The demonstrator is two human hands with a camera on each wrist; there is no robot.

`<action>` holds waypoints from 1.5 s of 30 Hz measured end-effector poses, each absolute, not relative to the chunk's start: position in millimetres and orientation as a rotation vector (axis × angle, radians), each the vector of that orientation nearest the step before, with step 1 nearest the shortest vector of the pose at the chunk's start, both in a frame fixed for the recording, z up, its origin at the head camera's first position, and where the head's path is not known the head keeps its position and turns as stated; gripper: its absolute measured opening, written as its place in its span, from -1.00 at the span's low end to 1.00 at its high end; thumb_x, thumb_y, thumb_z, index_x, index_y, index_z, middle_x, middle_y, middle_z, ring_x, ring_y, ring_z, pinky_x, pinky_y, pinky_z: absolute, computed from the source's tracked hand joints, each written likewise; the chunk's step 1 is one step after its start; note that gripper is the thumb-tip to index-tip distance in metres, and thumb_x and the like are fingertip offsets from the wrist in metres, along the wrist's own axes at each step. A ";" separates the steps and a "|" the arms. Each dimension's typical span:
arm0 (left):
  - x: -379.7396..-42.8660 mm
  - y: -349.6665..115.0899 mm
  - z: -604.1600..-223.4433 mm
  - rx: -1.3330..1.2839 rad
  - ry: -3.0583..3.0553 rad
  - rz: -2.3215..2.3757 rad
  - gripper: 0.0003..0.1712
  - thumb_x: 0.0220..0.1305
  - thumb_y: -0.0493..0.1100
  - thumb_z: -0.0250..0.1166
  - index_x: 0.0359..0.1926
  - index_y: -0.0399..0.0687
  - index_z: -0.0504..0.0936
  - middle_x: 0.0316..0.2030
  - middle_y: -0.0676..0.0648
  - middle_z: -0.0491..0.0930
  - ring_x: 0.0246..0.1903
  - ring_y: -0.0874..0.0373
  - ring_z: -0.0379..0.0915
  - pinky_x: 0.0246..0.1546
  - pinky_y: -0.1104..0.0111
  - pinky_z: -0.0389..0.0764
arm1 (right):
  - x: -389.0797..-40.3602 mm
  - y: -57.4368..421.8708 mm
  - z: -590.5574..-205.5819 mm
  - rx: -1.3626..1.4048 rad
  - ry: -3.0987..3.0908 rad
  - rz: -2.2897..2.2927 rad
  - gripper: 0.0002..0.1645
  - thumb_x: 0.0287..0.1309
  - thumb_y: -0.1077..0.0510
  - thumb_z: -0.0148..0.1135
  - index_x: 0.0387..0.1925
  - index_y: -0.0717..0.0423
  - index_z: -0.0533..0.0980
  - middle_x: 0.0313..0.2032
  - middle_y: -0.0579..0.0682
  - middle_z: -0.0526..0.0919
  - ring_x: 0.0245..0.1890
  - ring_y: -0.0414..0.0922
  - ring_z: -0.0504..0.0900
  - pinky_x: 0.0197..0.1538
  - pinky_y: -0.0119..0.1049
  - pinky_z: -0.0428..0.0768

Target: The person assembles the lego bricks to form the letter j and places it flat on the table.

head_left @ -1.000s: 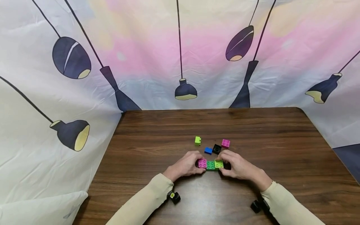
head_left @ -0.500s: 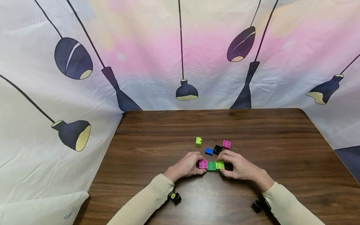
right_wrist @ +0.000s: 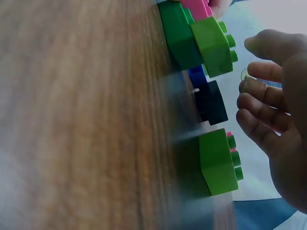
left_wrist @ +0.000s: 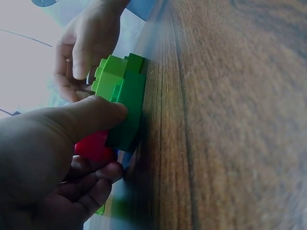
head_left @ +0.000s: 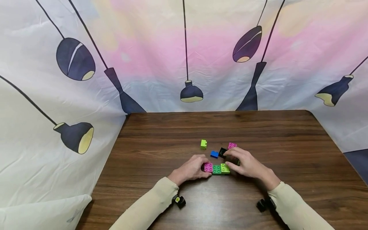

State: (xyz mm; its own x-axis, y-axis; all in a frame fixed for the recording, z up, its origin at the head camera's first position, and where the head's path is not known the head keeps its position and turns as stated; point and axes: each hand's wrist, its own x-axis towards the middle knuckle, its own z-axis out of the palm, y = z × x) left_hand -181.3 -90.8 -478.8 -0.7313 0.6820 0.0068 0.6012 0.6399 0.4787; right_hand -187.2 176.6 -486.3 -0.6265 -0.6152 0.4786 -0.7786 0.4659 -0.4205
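My left hand [head_left: 191, 168] grips the left end of a joined row of toy building bricks on the table. The row has a pink brick [head_left: 208, 167] at the left and a light green brick [head_left: 225, 168] at the right, both set on a green brick [head_left: 217, 169]. In the left wrist view my thumb presses the green brick's side. Just right of the row, my right hand [head_left: 248, 163] hovers with loosely bent fingers and holds nothing. The right wrist view shows another light green brick [right_wrist: 218, 163] below this hand, mostly hidden in the head view.
Behind the row lie a blue brick [head_left: 214, 154], a black brick [head_left: 222, 152], a second pink brick [head_left: 232, 145] partly covered by my right hand, and a lime brick [head_left: 203, 144] on its side. The wooden table [head_left: 161, 127] meets a printed cloth [head_left: 149, 64] at its back.
My right hand has let go of the light green end of the row and lifted slightly up and away to the right. The left hand keeps its grip.
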 end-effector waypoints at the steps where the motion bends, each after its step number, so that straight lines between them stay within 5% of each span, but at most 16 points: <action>1: -181.3 -90.9 -478.7 1.056 2.683 0.689 -0.62 0.11 -0.03 0.46 -0.10 -0.14 0.67 -0.29 0.09 0.55 -0.36 0.37 0.38 -0.37 0.62 0.43 | -188.3 176.9 -486.3 1.179 -2.461 0.900 -0.64 0.08 0.19 0.40 -0.05 0.15 0.58 -0.10 -0.08 0.61 -0.25 -0.18 0.60 -0.22 -0.28 0.60; 13: -179.9 -91.3 -479.0 1.025 2.674 0.685 -0.59 0.11 -0.03 0.46 -0.07 -0.15 0.67 -0.29 0.08 0.55 -0.36 0.30 0.44 -0.39 0.62 0.44 | -208.6 184.4 -488.4 0.988 -2.426 0.833 -0.57 -0.05 0.18 0.49 -0.09 0.17 0.59 -0.19 0.01 0.64 -0.34 -0.16 0.61 -0.33 -0.26 0.61; 45: -180.8 -92.5 -478.0 1.076 2.664 0.700 -0.61 0.14 -0.03 0.45 -0.08 -0.16 0.66 -0.29 0.08 0.55 -0.37 0.38 0.38 -0.39 0.63 0.43 | -230.3 197.2 -500.5 0.712 -2.710 0.842 -0.49 0.01 0.04 0.47 0.01 0.13 0.57 -0.31 -0.03 0.59 -0.38 -0.18 0.49 -0.33 -0.26 0.50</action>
